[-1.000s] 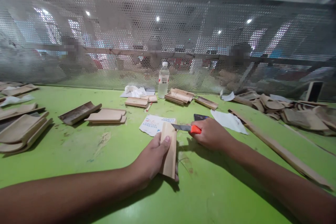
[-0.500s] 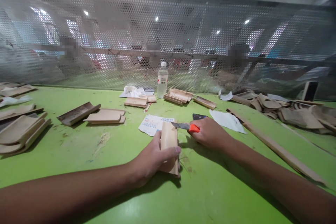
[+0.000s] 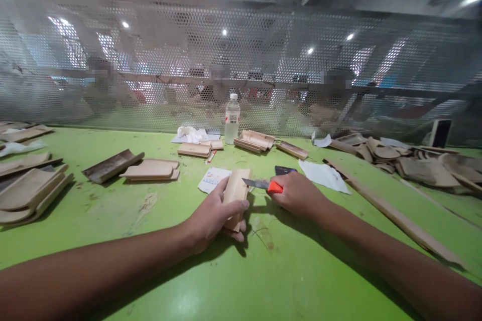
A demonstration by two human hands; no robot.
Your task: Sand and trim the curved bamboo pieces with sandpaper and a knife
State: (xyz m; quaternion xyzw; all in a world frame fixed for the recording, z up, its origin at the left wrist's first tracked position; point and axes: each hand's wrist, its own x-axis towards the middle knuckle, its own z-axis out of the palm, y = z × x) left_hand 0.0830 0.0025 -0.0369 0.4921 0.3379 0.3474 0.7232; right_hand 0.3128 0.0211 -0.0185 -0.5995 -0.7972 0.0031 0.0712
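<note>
My left hand [image 3: 216, 213] is closed around a pale, curved bamboo piece [image 3: 236, 190], thumb across its front and fingertips showing at its lower right edge. In my right hand [image 3: 297, 190] is a utility knife [image 3: 274, 187] with an orange-red body and a grey blade. The blade points left, its tip at the upper part of the bamboo piece; I cannot tell whether it touches. Behind the bamboo lies a sheet of printed sandpaper [image 3: 211, 178], partly covered by it. A dark phone [image 3: 283, 169] lies just beyond my right hand.
On the green table [image 3: 181, 276], stacked bamboo pieces [image 3: 33, 193] lie at the left and a heap of bamboo pieces [image 3: 422, 165] at the right. A long strip [image 3: 391, 210] lies by my right forearm. A water bottle [image 3: 232, 119] stands before the perforated screen [image 3: 158, 60], with people behind it.
The bamboo piece has tilted and shifted slightly left in my left hand, whose fingers now show beneath it. The knife has moved a little left and down with my right hand.
</note>
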